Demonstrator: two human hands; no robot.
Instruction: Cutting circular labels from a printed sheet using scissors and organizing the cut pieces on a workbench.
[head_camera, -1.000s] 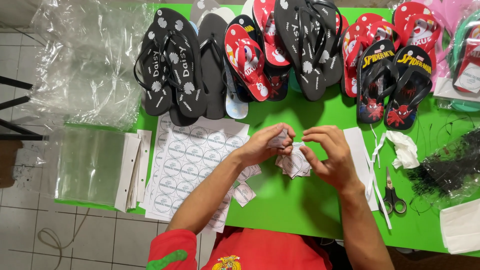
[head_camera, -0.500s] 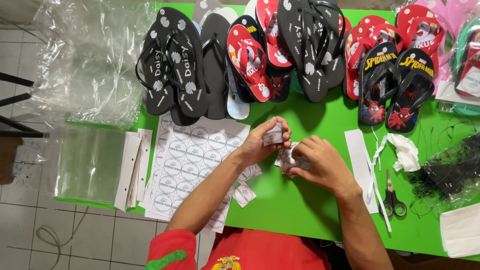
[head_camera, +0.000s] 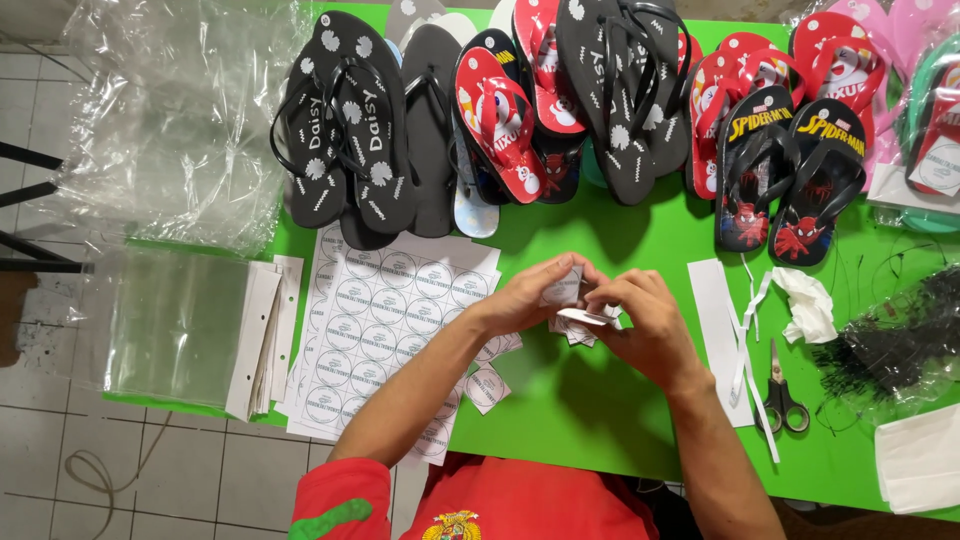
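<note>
Pinching one small round sticker (head_camera: 563, 290) above the green table (head_camera: 600, 400), the left hand (head_camera: 525, 298) steadied it, while the right hand (head_camera: 645, 315) gripped a white backing scrap (head_camera: 585, 318), apparently peeling them apart, beside the sticker sheet (head_camera: 385, 320).

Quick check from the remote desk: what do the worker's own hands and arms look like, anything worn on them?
Both hands, the left hand and the right hand, are bare: no gloves, rings or watch show. The forearms are uncovered too. Only the left arm shows a short red sleeve with a green marking near its edge; the right arm's sleeve is out of view.
</note>
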